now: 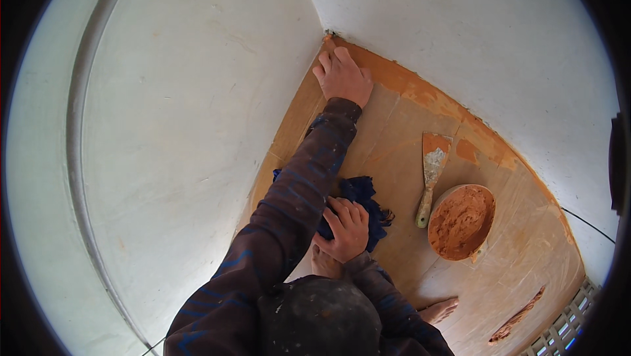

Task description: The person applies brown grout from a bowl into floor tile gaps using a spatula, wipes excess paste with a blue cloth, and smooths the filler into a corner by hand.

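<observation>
sleeves (289, 192): dark brown, blue streaks | cuff (344, 108): dark | feet (439, 311): bare

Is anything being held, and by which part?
The right hand touches a dark blue cloth; a grip can't be confirmed. Whether the left hand holds anything can't be told.

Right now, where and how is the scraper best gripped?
Probably by the scraper's handle, pinched across its sides, coming from the left: the handle lies nearer than the blade, which is smeared orange, and the bowl crowds the handle's right.
</observation>
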Demonstrator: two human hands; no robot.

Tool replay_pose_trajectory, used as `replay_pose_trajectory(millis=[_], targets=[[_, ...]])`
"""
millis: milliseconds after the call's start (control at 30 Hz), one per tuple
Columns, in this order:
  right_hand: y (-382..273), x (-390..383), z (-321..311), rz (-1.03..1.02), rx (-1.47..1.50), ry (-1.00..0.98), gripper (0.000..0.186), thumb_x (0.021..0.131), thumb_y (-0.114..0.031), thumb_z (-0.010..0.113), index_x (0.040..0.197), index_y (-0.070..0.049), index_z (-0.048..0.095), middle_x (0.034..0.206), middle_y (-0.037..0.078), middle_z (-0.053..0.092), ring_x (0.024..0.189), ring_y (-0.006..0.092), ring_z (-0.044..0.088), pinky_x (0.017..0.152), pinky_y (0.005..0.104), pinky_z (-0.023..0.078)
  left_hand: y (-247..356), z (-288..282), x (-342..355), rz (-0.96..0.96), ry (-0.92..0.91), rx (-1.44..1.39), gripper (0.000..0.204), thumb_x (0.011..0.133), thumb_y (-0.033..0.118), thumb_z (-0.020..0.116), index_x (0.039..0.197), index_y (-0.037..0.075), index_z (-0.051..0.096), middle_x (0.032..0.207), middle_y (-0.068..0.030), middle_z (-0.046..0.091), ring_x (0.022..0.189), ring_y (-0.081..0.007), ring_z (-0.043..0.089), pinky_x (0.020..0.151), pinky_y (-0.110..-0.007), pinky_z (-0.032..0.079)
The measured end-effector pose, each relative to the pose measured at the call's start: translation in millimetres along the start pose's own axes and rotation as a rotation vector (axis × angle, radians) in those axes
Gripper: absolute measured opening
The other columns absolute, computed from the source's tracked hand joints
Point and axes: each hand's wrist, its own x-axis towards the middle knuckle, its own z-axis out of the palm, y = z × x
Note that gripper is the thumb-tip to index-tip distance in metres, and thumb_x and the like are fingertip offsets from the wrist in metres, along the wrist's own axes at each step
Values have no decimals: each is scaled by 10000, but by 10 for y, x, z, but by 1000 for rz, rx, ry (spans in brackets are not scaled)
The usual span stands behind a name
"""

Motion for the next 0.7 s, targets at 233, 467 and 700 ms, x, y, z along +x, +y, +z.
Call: replay_pose_trajectory(millis=[233, 467, 700], targets=[[11, 0, 3, 2, -14, 9, 546, 713, -320, 821, 1211, -129, 700, 1288, 75, 653, 1201, 281, 601, 1044, 488, 414, -176, 8, 120, 167, 9, 305, 397, 859, 234, 615, 1170, 19, 494, 1548, -231, 454, 1271, -342, 464, 1002, -493, 342], [4, -7, 4, -7, -10, 14, 547, 725, -331, 815, 1219, -131, 696, 1286, 83, 652, 1199, 282, 600, 1043, 487, 415, -312, -127, 126, 253, -139, 451, 392, 882, 221, 587, 1218, 33, 515, 1574, -191, 433, 1306, -289, 467, 1009, -459, 346], [9, -3, -9, -10, -14, 13, 537, 756, -345, 806, 1232, -128, 686, 1286, 89, 646, 1206, 285, 595, 1050, 484, 413, -431, -277, 148, 321, -243, 552, 250, 912, 197, 539, 1147, 116, 573, 1412, -113, 565, 1290, -256, 457, 1005, -414, 317]])
